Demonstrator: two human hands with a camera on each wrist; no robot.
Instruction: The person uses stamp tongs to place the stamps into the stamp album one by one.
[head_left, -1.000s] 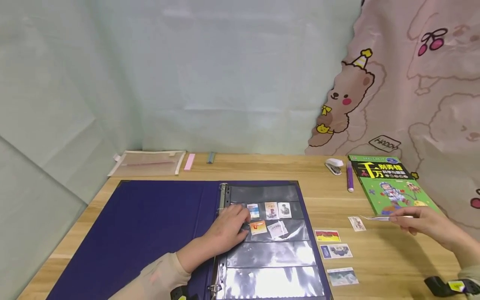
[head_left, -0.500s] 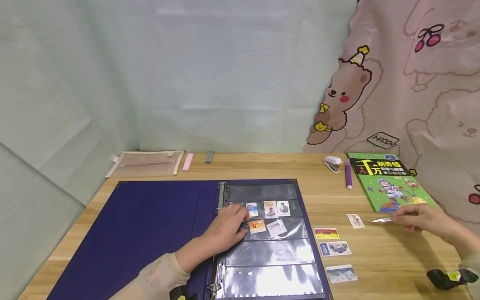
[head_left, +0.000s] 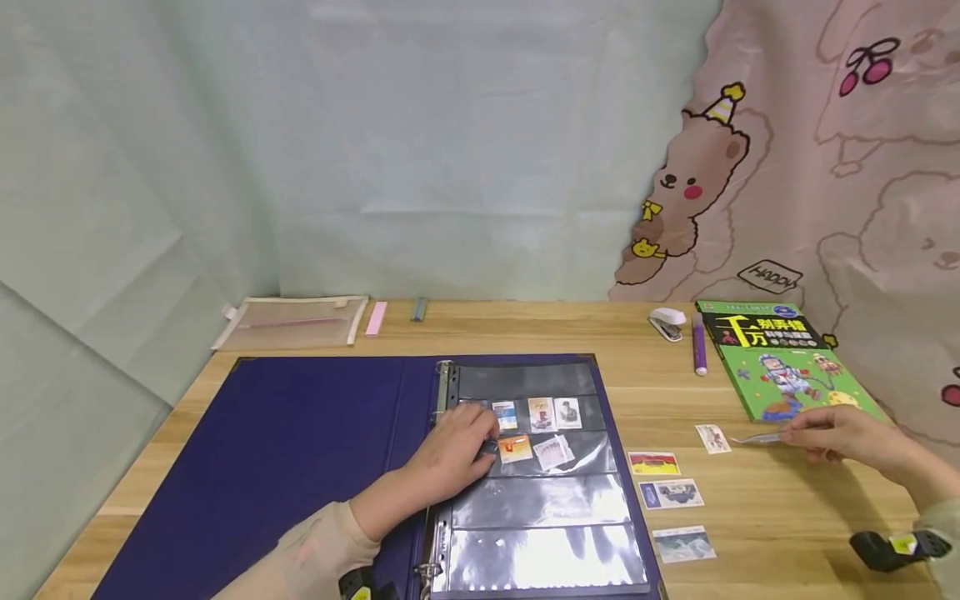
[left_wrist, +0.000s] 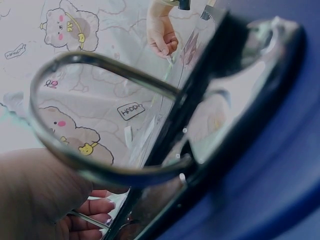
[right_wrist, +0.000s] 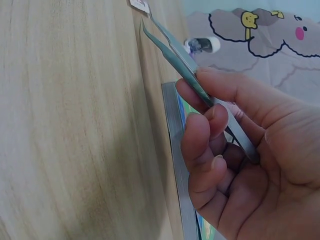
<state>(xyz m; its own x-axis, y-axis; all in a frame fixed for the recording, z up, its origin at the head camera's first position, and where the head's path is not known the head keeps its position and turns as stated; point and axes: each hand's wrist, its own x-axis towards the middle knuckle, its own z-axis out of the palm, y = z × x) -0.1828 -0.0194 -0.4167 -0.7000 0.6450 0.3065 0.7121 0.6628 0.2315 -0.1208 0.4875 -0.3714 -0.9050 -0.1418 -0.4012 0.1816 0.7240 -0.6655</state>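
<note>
My right hand (head_left: pixel 836 433) pinches a pair of steel tweezers (right_wrist: pixel 185 70) between thumb and fingers, low over the table. Their bent tips stand apart, right beside a small stamp (head_left: pixel 713 439) on the wood. My left hand (head_left: pixel 456 442) rests on the black pocket page (head_left: pixel 540 504) of a dark blue binder, fingers bent over the left part of the second and third rows. Several stamps sit in those rows, among them an orange stamp (head_left: pixel 514 449) by the left fingertips. A metal binder ring (left_wrist: pixel 45 125) crosses the left wrist view and partly covers that hand.
Right of the binder (head_left: pixel 322 467) lie a red-yellow stamp (head_left: pixel 653 463), a blue-white stamp (head_left: pixel 671 494) and a grey-green stamp (head_left: pixel 684 544). Behind are a green book (head_left: pixel 802 387), a purple marker (head_left: pixel 700 346), a stapler (head_left: pixel 667 323) and a mesh pouch (head_left: pixel 292 322).
The tweezers' tips have drawn back to the right from over the small stamp, then come slightly closer again. My left hand stays on the page.
</note>
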